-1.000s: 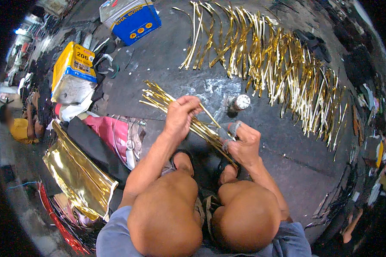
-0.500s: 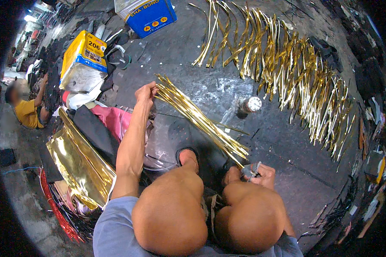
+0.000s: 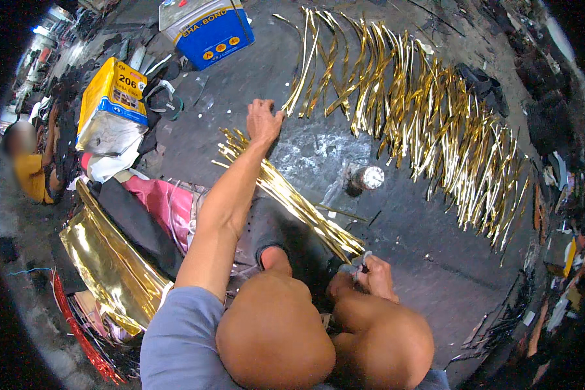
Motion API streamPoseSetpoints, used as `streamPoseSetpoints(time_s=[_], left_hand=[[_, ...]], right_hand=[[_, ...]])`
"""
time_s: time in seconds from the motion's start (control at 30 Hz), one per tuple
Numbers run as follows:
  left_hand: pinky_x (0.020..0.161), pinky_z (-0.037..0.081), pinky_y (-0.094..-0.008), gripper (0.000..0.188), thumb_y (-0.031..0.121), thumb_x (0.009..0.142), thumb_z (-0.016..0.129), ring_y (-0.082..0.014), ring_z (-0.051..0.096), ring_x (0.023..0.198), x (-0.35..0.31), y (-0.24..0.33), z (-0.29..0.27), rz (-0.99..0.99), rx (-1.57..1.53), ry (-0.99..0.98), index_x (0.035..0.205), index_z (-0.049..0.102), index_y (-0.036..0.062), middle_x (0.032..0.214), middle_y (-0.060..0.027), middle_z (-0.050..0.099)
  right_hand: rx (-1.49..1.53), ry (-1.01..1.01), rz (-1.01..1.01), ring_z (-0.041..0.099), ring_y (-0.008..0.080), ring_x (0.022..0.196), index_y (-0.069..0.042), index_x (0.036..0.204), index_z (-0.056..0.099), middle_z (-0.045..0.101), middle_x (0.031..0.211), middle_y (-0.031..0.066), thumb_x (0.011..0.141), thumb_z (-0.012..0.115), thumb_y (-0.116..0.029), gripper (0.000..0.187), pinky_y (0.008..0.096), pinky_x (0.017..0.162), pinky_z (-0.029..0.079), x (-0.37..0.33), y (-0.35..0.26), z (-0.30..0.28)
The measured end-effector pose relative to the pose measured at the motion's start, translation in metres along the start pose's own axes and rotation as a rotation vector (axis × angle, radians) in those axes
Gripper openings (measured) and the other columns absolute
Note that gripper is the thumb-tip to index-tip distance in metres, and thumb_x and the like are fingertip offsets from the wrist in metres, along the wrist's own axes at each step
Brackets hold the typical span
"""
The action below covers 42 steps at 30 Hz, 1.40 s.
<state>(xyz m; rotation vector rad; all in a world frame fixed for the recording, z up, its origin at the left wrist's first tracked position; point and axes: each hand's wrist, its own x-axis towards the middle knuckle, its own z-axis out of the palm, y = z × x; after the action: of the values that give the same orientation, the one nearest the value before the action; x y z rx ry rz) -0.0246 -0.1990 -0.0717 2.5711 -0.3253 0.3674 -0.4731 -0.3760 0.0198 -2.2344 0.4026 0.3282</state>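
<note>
The left hand (image 3: 264, 121), fingers half curled, its grip unclear, is beside gold strips (image 3: 435, 133) fanned across the upper right; the right hand (image 3: 378, 278), lower centre, closes round a grey object (image 3: 364, 260) near a gold bundle (image 3: 305, 207).

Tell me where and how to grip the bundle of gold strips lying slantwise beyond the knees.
Probably best at mid-length of the bundle, from above on the side away from the knees, gripping across its slanting line. It is narrow and compact there, whereas its far end fans out beside the left forearm.
</note>
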Motion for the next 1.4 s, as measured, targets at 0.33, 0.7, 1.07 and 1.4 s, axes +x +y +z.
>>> streamPoseSetpoints(time_s=[0.33, 0.7, 1.07, 1.4], left_hand=[[0.076, 0.055, -0.0392, 0.021, 0.025, 0.075, 0.071, -0.0268, 0.073, 0.08, 0.11, 0.031, -0.014, -0.262, -0.451, 0.116, 0.085, 0.077, 0.0066, 0.084, -0.0135, 0.075], [0.07, 0.054, -0.0285, 0.021, 0.017, 0.092, 0.067, -0.0159, 0.07, 0.076, 0.094, 0.199, -0.283, 0.182, -0.967, 0.036, 0.103, 0.071, -0.0011, 0.088, -0.0108, 0.074], [0.071, 0.058, -0.0263, 0.012, -0.001, 0.09, 0.068, -0.0144, 0.071, 0.081, -0.123, 0.209, -0.248, -0.267, -1.403, -0.697, 0.102, 0.067, -0.0033, 0.092, -0.0107, 0.073], [0.069, 0.056, -0.0263, 0.013, 0.001, 0.087, 0.07, -0.012, 0.067, 0.074, -0.09, 0.178, -0.245, -0.149, -1.073, -0.289, 0.1, 0.071, -0.0012, 0.083, -0.0064, 0.07]], right_hand=[[0.108, 0.358, 0.026, 0.064, 0.0286, 0.073, -0.002, 0.097, 0.067, 0.062, 0.084, 0.0131, 0.073, 0.074, -0.004, 0.025, 0.0363, 0.064, 0.051, -0.012, -0.002, -0.023], [0.334, 0.864, -0.565, 0.063, 0.0213, 0.083, 0.001, 0.117, 0.063, 0.065, 0.098, 0.0104, 0.086, 0.076, -0.017, 0.038, 0.0359, 0.073, 0.052, 0.082, -0.111, -0.1], [0.72, 0.917, -0.714, 0.054, 0.0154, 0.071, 0.002, 0.131, 0.051, 0.057, 0.082, 0.0044, 0.094, 0.056, -0.044, 0.059, 0.03, 0.064, 0.044, 0.102, -0.158, -0.082], [1.533, 1.091, -0.6, 0.045, 0.0166, 0.056, -0.015, 0.101, 0.05, 0.049, 0.083, 0.0035, 0.102, 0.04, -0.053, 0.04, 0.0274, 0.041, 0.034, 0.023, -0.013, -0.098]])
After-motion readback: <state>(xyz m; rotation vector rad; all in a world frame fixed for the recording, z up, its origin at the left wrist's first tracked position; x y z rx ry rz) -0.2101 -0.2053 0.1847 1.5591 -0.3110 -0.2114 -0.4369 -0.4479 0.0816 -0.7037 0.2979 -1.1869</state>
